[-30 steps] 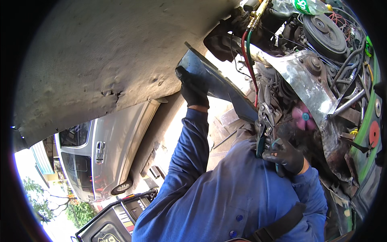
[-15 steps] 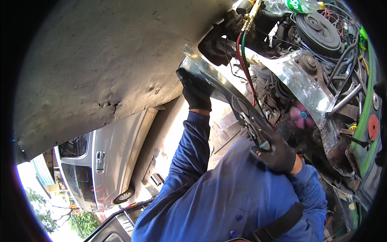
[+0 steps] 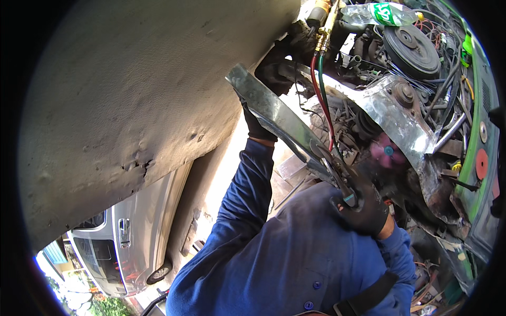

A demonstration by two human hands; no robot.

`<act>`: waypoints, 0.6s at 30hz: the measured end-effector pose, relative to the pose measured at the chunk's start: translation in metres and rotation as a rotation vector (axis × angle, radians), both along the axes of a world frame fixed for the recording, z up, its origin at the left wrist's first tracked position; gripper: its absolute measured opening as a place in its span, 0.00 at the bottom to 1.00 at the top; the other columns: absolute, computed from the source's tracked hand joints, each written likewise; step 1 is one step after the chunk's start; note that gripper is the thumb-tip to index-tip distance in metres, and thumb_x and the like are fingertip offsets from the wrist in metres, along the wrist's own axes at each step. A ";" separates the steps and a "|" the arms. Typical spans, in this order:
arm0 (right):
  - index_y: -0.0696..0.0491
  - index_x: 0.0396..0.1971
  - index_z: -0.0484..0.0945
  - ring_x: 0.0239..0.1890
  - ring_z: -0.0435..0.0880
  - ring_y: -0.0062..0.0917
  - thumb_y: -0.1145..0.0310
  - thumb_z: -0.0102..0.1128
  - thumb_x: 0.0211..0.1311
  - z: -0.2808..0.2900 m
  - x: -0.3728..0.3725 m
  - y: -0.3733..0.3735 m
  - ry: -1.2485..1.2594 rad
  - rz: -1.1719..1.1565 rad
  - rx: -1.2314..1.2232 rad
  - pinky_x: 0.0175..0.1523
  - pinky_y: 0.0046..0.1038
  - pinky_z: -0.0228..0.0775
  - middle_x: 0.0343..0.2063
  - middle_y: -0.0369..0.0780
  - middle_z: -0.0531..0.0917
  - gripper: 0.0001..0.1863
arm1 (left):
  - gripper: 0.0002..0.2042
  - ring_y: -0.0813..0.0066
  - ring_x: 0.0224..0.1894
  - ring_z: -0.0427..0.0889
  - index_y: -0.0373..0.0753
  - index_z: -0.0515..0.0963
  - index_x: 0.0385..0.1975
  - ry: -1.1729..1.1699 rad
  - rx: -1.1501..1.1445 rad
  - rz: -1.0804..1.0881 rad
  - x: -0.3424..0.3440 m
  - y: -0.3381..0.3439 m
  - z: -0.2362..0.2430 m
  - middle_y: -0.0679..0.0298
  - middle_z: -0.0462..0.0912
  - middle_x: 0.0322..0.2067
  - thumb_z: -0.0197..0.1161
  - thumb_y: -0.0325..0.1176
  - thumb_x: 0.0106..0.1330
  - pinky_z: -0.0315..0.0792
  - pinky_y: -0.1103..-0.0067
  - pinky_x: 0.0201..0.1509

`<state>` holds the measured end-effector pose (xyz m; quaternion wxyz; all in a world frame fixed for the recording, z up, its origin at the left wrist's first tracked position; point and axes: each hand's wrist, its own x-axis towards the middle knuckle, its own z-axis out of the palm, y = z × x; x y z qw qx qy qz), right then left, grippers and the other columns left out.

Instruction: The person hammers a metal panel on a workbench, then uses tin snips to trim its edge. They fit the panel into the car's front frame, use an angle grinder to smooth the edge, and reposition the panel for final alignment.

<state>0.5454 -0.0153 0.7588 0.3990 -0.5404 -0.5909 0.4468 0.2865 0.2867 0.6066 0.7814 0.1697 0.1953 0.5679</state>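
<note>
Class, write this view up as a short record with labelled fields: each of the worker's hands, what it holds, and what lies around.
Left hand: black-gloved, gripping the metal panel, fingers largely hidden behind it
Right hand: black-gloved, holding a plier-like tool at the panel's near end
Clothing: blue sleeves
Hoses: red hose and green hose, hanging from brass fittings
Right side: pink fan, round dark engine part, clear bottle lying on its side
Left background: silver vehicle

A long, folded metal strip [image 3: 282,116] is held slanted from eleven to five o'clock; near its five-o'clock end a plier-like tool [image 3: 332,169] (teal-handled) is gripped.
</note>
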 end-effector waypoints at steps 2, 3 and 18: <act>0.61 0.74 0.66 0.69 0.76 0.51 0.66 0.72 0.60 -0.004 -0.004 0.001 -0.033 -0.031 0.019 0.73 0.45 0.68 0.66 0.58 0.75 0.43 | 0.29 0.65 0.48 0.84 0.44 0.78 0.56 0.090 0.106 -0.022 -0.010 0.020 -0.009 0.62 0.84 0.46 0.48 0.65 0.79 0.80 0.65 0.57; 0.60 0.74 0.66 0.68 0.76 0.51 0.65 0.73 0.60 -0.007 -0.004 0.003 -0.065 -0.067 0.021 0.72 0.46 0.68 0.66 0.57 0.75 0.43 | 0.28 0.69 0.51 0.81 0.44 0.76 0.61 0.213 0.133 0.030 -0.009 0.024 -0.011 0.65 0.81 0.51 0.48 0.62 0.82 0.78 0.69 0.60; 0.62 0.72 0.68 0.50 0.89 0.33 0.75 0.63 0.73 0.035 0.117 0.078 -0.273 -0.639 0.317 0.59 0.31 0.79 0.55 0.48 0.83 0.30 | 0.16 0.63 0.37 0.90 0.29 0.86 0.49 1.870 1.026 0.517 0.033 0.023 0.064 0.51 0.91 0.43 0.56 0.37 0.83 0.80 0.73 0.40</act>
